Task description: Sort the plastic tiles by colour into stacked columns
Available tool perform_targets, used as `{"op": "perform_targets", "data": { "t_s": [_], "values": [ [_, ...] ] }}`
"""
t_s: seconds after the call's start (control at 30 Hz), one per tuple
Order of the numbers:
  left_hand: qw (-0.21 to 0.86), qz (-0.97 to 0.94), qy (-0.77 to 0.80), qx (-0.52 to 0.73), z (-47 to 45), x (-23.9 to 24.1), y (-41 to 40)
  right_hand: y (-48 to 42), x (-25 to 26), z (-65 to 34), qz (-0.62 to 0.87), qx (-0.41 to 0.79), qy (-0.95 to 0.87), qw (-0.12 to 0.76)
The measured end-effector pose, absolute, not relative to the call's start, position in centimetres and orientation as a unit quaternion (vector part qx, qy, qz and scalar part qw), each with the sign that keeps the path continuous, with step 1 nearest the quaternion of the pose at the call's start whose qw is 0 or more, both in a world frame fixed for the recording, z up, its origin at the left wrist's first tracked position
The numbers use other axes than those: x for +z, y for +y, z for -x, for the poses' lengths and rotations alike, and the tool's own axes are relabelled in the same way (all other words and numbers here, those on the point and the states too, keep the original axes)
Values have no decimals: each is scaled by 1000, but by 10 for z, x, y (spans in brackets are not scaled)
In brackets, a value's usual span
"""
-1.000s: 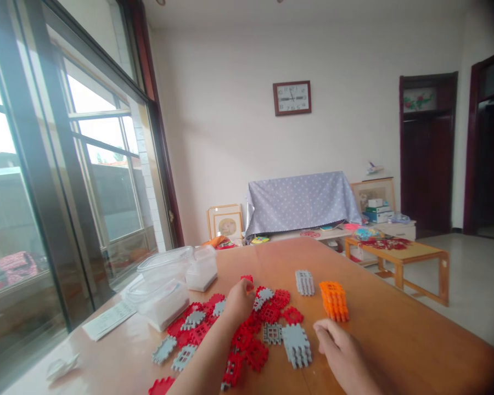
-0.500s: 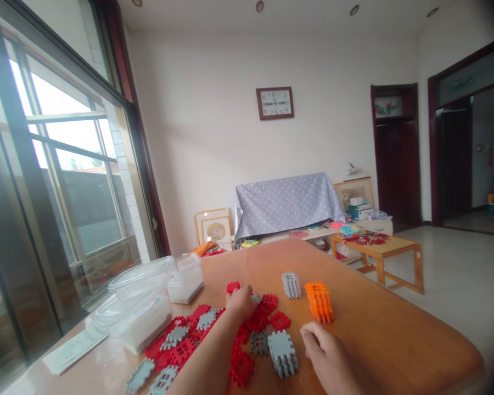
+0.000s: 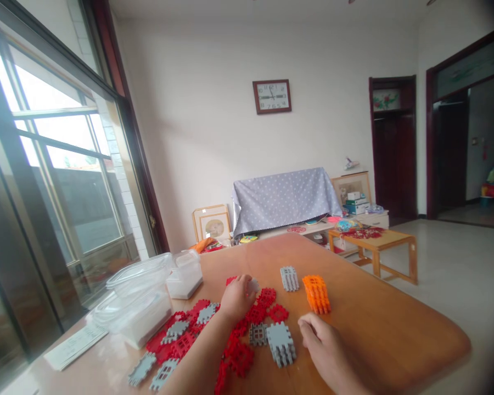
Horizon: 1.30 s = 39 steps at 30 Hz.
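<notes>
My left hand (image 3: 237, 298) reaches over a spread of red interlocking plastic blocks (image 3: 258, 314), its fingers closed on a light grey interlocking block (image 3: 253, 285) at the fingertips. The hand covers part of that block. Near the table's right side, my right hand (image 3: 319, 336) is curled into a loose fist, with nothing showing in it. Just left of this fist stands a stack of grey blocks (image 3: 280, 341), beside a dark grey windowed block (image 3: 258, 334). Farther back are another grey stack (image 3: 289, 278) and an orange stack (image 3: 316, 293). Several grey blocks (image 3: 177, 331) lie among the red ones.
Clear plastic containers (image 3: 142, 318) stand on the wooden table (image 3: 379, 334) at the left. A printed sheet (image 3: 74, 346) lies at its left edge. Beyond the table are a low wooden stool-like table (image 3: 379, 244) and a cloth-covered object (image 3: 286, 200) by the wall.
My left hand has shifted slightly away from me, and the grey block at its fingertips has moved with it. My right hand stays curled in nearly the same place. The camera view has tilted slightly down.
</notes>
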<state>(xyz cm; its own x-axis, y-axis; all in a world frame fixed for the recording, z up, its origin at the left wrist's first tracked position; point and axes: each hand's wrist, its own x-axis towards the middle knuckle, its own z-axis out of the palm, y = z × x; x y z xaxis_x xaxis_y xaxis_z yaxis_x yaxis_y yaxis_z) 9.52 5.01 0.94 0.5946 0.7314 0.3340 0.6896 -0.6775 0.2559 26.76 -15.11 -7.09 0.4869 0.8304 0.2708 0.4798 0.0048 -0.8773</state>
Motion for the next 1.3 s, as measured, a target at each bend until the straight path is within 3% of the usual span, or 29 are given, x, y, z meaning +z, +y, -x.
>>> {"op": "perform_targets", "data": {
  "t_s": [0.2, 0.3, 0.43, 0.7, 1.3],
  "values": [
    [92, -904, 331, 254, -78, 28, 8, -155, -64, -264, 685, 155, -475, 531],
    [199, -898, 273, 281, -70, 39, -20, -154, -64, -264, 688, 153, -468, 534],
    [263, -899, 250, 246, -65, 49, -54, -152, -65, -266, 686, 148, -469, 537],
    [225, -915, 273, 191, -65, 43, -79, -154, -64, -265, 690, 150, -466, 533],
    [228, -912, 276, 202, -55, 29, -78, -154, -66, -265, 682, 153, -468, 541]
  ]
}}
